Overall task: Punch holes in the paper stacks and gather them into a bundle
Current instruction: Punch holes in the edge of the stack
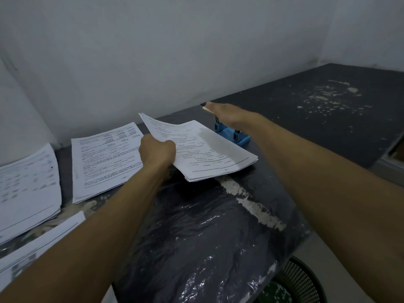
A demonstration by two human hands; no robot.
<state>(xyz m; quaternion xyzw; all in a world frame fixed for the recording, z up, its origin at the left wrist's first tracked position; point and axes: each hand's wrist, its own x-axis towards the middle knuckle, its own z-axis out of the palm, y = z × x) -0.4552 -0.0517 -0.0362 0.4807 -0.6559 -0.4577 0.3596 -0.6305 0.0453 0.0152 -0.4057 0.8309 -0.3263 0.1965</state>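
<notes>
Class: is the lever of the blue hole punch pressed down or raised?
Cannot tell for certain. The right hand lies flat on the lever, which slopes up above the blue hole punch; the paper stack hides the slot.

Dark tabletop w/ pale flaky scuffs, wrinkled glossy plastic sheeting over near end, green mesh wastebasket below at bottom right, grey-white wall behind, meeting 2nd wall at far right corner.
</notes>
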